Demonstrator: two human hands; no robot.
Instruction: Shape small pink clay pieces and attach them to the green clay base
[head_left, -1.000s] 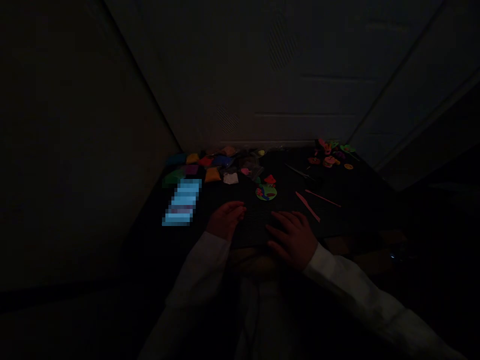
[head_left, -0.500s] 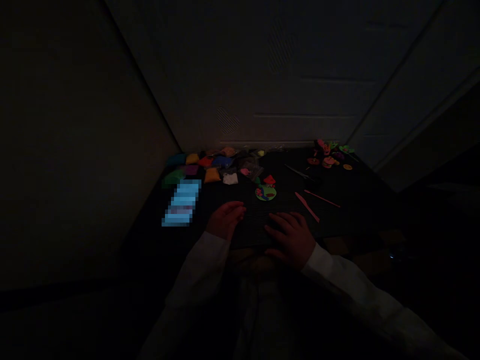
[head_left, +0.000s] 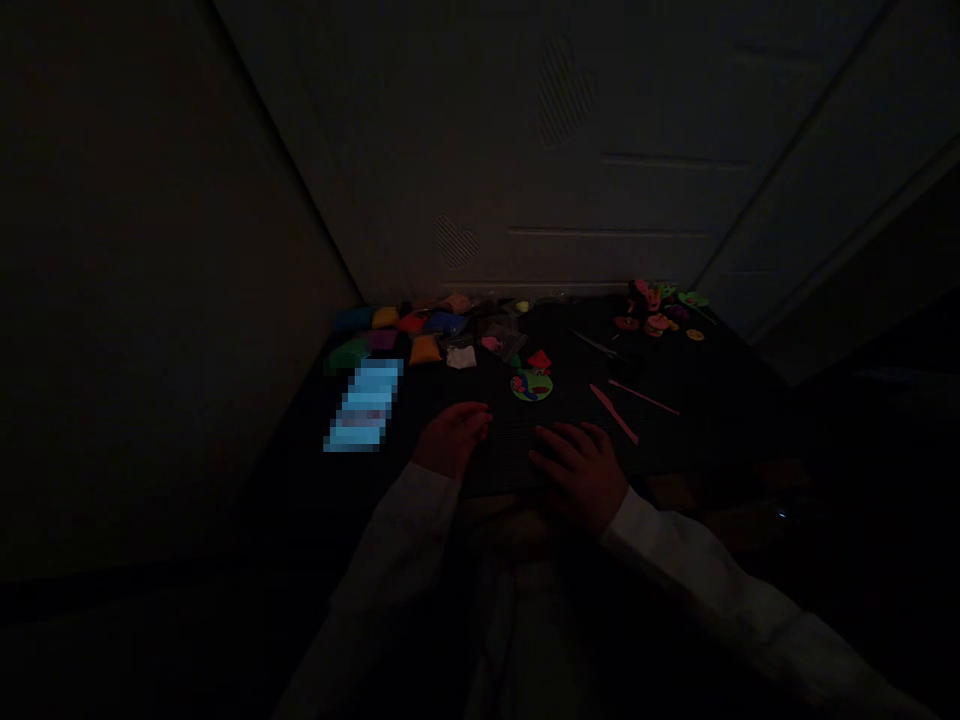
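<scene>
The light is very dim. My left hand lies on its side near the front of the dark table, fingers bent and pressed together; anything inside them is hidden. Opposite it, my right hand rests palm down with fingers spread, holding nothing. Just beyond the gap between the hands sits a small round green clay piece with coloured shapes on it and a red-topped figure at its back edge. To the right of that lie a pink plastic knife and a thin pink stick.
A lit phone, pixelated, lies at the left. Behind it are several bags of coloured clay, among them an orange bag and a white one. Scissors and small clay figures are toward the back right, before a pale panel.
My right hand has shifted very slightly, its fingers a touch higher and the thumb tucked lower out of sight. My left hand and the objects on the table keep their places.
</scene>
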